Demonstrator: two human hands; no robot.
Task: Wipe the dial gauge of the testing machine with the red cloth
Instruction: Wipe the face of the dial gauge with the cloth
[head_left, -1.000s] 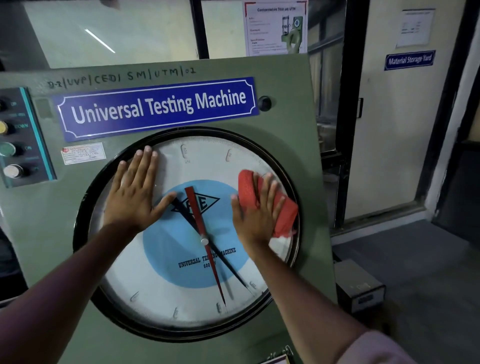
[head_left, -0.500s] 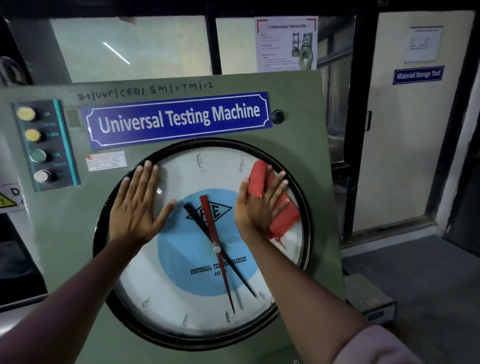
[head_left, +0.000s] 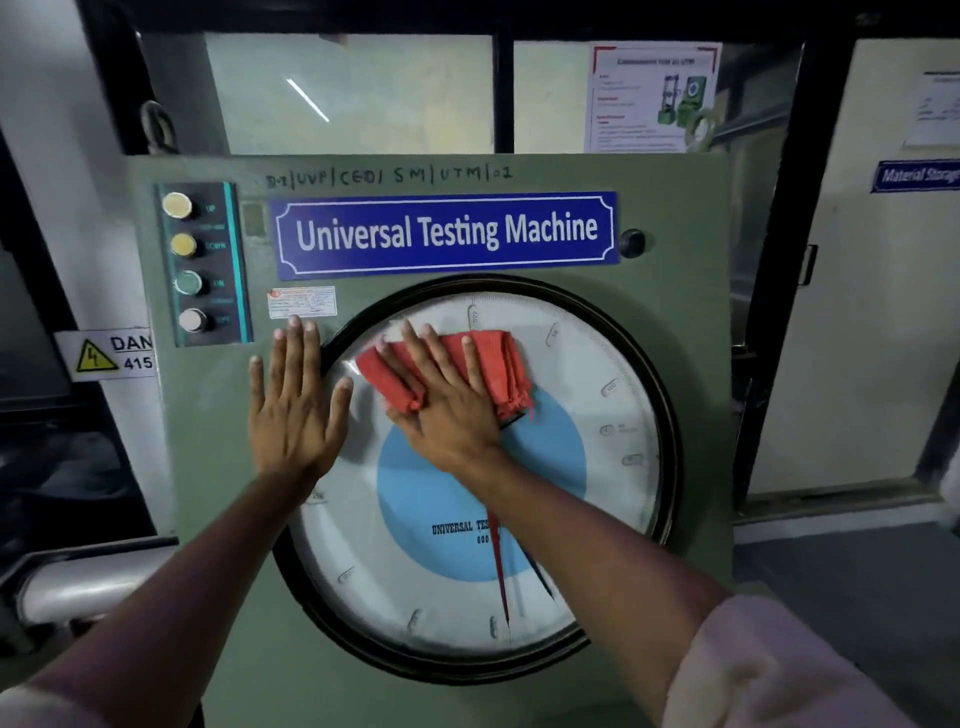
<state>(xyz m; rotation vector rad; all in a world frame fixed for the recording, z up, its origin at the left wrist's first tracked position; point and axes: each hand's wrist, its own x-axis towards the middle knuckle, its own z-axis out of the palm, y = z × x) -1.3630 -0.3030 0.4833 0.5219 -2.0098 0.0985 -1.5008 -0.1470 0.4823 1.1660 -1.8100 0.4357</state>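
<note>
Pressing red cloth (head_left: 480, 364) flat under spread right hand (head_left: 447, 410) at eleven o'clock on dial gauge (head_left: 597, 499); hiding pointer hub. Bracing spread left hand (head_left: 291, 410), empty, across black bezel at ten o'clock. Above: blue nameplate (head_left: 447, 234), button panel (head_left: 200, 265), glass window (head_left: 348, 93).

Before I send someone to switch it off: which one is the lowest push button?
Find the green machine front with the blue nameplate. Left of that plate is a dark strip holding four round buttons stacked vertically. Yours is the bottom one, whitish, below a green one.
</note>
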